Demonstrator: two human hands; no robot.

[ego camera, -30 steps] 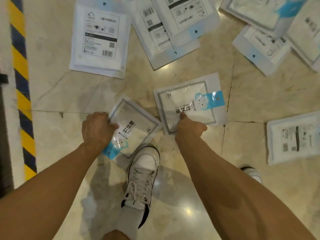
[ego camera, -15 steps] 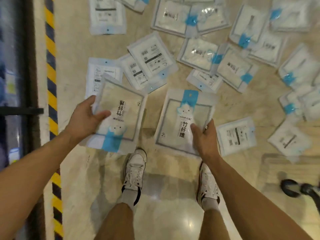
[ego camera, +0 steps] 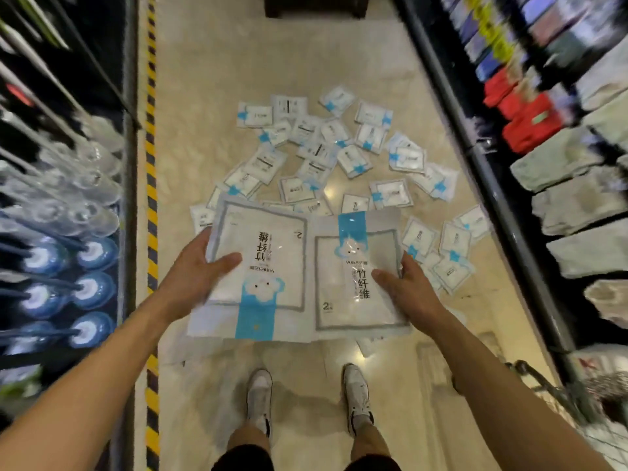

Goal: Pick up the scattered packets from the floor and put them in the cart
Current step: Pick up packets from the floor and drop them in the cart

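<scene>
Stock: two flat clear plastic packets with blue cartoon-face bands, printed 竹纤维 and "2". The left packet (ego camera: 261, 263) reads upside down and the right packet (ego camera: 353, 287) upright. Both are held above a glossy beige stone floor (ego camera: 272, 66) strewn with white-and-blue packets (ego camera: 323, 154), between shelves (ego camera: 560, 198). Your left hand (ego camera: 193, 280) and right hand (ego camera: 406, 295) each pinch an outer edge, thumb on top. Blurred wire at lower right is possibly the cart (ego camera: 543, 384).

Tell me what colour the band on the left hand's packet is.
Bright blue band on a white packet, clearest in the head view.
</scene>
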